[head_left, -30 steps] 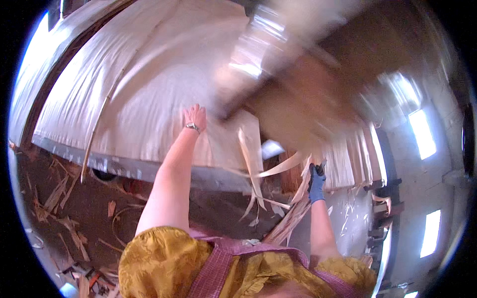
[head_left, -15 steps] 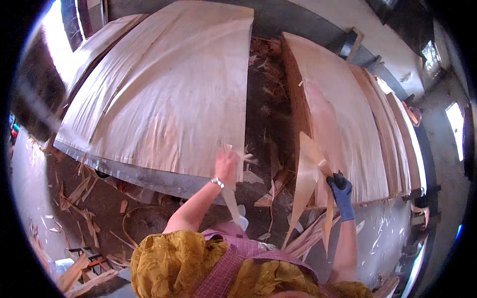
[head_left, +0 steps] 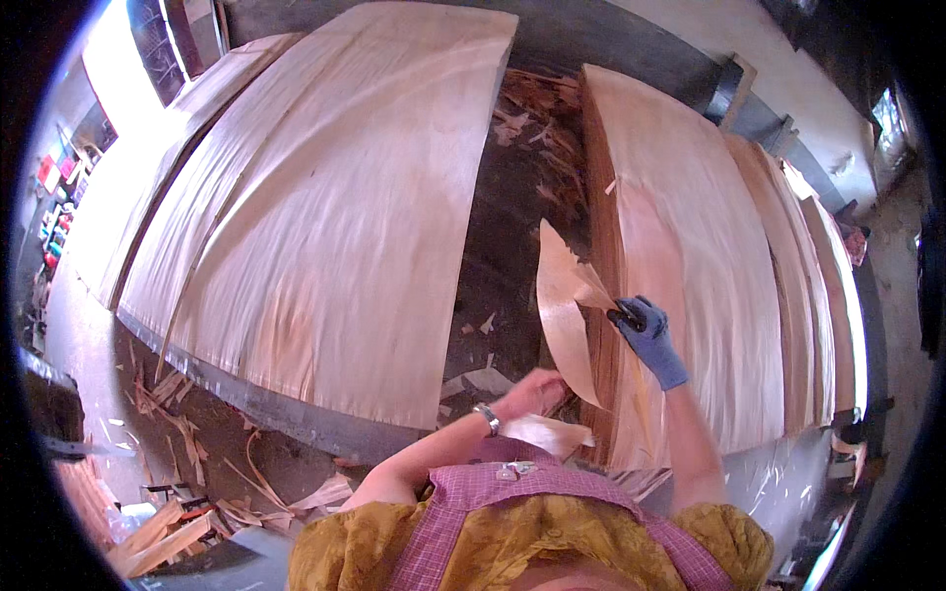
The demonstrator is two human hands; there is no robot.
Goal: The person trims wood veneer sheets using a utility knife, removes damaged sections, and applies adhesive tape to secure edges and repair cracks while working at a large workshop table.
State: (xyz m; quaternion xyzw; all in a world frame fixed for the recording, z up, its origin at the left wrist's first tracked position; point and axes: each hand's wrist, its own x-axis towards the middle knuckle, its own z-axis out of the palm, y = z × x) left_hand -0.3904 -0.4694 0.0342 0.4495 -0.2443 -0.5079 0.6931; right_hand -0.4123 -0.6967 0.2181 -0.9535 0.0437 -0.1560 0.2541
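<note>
My right hand [head_left: 650,340], in a blue glove with dark fingertips, is closed on a torn piece of wood veneer [head_left: 567,320]. The pale piece fans out to the left, over the gap between two stacks. Bare and slightly blurred, my left hand [head_left: 540,392] is just below that veneer, its fingers curled; what they hold, if anything, I cannot make out. A whitish strip [head_left: 552,433] lies just below this hand, near my apron. To the left spreads a wide stack of veneer sheets [head_left: 335,217]; a thicker veneer stack [head_left: 709,276] stands under and beyond my right hand.
Veneer scraps [head_left: 532,123] litter the dark floor between the stacks. More broken strips [head_left: 163,537] lie at the lower left. Further narrow stacks [head_left: 823,305] stand at the right, and a wall [head_left: 788,89] runs behind them.
My left hand has come off the left stack and moved right and down, closer to my right hand. The veneer piece in my right hand has swung up and left.
</note>
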